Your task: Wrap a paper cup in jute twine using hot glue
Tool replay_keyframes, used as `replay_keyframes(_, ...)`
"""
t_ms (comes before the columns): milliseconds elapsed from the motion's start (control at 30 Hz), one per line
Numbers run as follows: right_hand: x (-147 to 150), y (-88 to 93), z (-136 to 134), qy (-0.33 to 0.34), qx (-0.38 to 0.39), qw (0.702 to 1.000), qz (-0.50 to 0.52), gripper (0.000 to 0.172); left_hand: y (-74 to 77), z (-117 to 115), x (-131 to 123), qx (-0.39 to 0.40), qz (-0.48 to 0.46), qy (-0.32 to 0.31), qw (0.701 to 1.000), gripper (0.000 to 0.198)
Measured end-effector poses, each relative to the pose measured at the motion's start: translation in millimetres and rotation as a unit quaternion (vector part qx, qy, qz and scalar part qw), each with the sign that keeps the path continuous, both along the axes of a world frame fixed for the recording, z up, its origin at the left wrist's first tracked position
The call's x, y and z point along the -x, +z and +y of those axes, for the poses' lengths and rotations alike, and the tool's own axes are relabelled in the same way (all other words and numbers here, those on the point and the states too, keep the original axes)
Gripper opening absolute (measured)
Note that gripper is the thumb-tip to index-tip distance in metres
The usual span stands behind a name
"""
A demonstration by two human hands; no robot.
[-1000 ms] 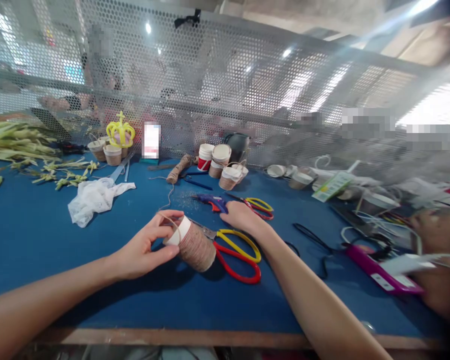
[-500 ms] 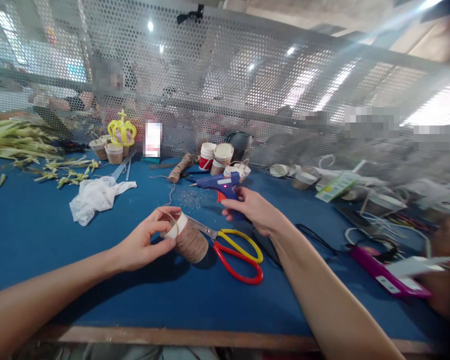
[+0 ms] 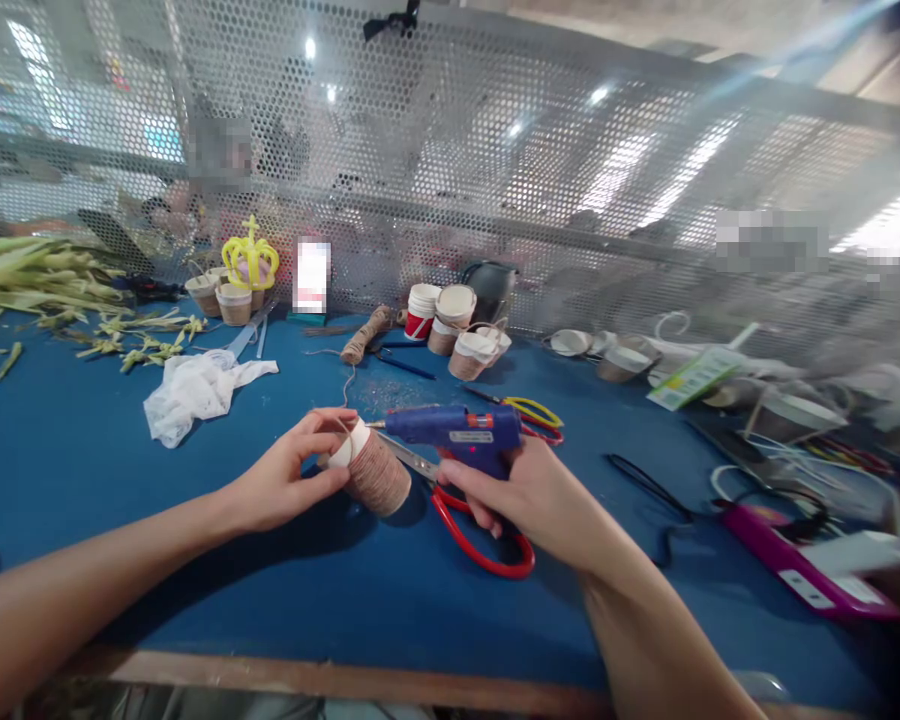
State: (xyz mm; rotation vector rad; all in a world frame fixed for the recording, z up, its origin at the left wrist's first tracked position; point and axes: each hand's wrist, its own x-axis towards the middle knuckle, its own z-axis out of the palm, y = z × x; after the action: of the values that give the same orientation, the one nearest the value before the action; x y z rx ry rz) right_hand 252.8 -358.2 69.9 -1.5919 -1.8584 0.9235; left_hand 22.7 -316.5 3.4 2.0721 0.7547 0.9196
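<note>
My left hand grips a white paper cup by its rim. Brown twine is wound around most of the cup, which lies tilted with its mouth toward my fingers. A loose strand runs from the rim back to a twine bundle. My right hand is wrapped around the handle of a blue hot glue gun, its nozzle close to the cup's rim; whether it touches I cannot tell. Under the gun lie large scissors with red and yellow handles, partly hidden by my right hand.
Smaller scissors, a blue pen and several twine-wrapped cups lie behind. White crumpled cloth and green leaf strips are at left. A magenta power strip with cables sits right. A perforated metal screen borders the back.
My right hand has brought the glue gun forward and down, its nozzle now by the cup's rim. The cups and small scissors behind it have come into view. My left hand still holds the cup.
</note>
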Motion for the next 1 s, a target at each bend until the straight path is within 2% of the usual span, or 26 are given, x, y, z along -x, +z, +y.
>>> replay_keyframes(100,1.5,0.9,-5.1,-0.011,-0.008,0.999,-0.042,0.039,-1.4,0.9,-0.1,-0.004,0.001,0.000,1.000,0.016)
replay_keyframes(233,5.8,0.5,-9.4,-0.028,-0.038,0.996,-0.074,0.028,-0.9,0.6,-0.5,-0.010,-0.001,0.000,1.000,0.016)
replay_keyframes(367,9.3,-2.0,-11.9,-0.034,-0.052,0.996,-0.059,0.020,0.5,-0.1,-0.4,-0.015,0.005,0.005,1.000,0.015)
replay_keyframes(533,10.1,-4.5,-13.8,-0.009,-0.038,0.997,-0.059,0.023,0.2,0.7,-0.1,-0.022,0.007,0.009,1.000,0.015)
replay_keyframes(633,10.1,-3.8,-13.7,0.001,-0.055,0.996,-0.066,0.024,0.2,1.1,-0.4,-0.023,0.010,0.011,1.000,0.015)
replay_keyframes(800,10.9,-3.3,-13.6,-0.022,-0.075,0.993,-0.087,0.023,1.4,0.7,-0.6,-0.026,0.014,0.011,1.000,0.015)
replay_keyframes(1000,10.1,-7.2,-14.4,0.001,-0.122,0.988,-0.097,0.020,1.4,0.4,-0.3,-0.023,0.020,0.016,0.999,0.016)
